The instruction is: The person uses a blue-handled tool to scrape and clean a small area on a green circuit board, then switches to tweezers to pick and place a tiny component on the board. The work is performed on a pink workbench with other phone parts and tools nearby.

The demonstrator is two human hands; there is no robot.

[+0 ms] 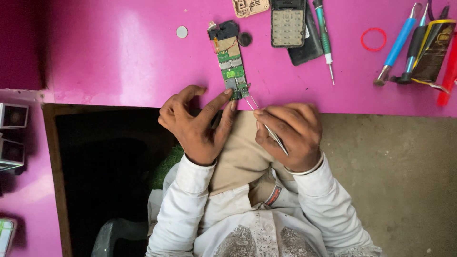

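Note:
A long green circuit board [231,66] with a black part at its far end lies on the pink table [119,57]. My left hand [195,123] rests at the table's near edge, its index finger pressing the board's near end. In my right hand [288,133] I grip thin metal tweezers [266,124], their tips touching the board's near right corner.
Farther back lie a black keypad frame [287,23] on a dark cover, a green-handled screwdriver [324,35], a beige plastic part [250,6], a small round disc [182,32], a red ring [373,39] and several tools [419,43] at the right. Small boxes [12,116] stand at the left.

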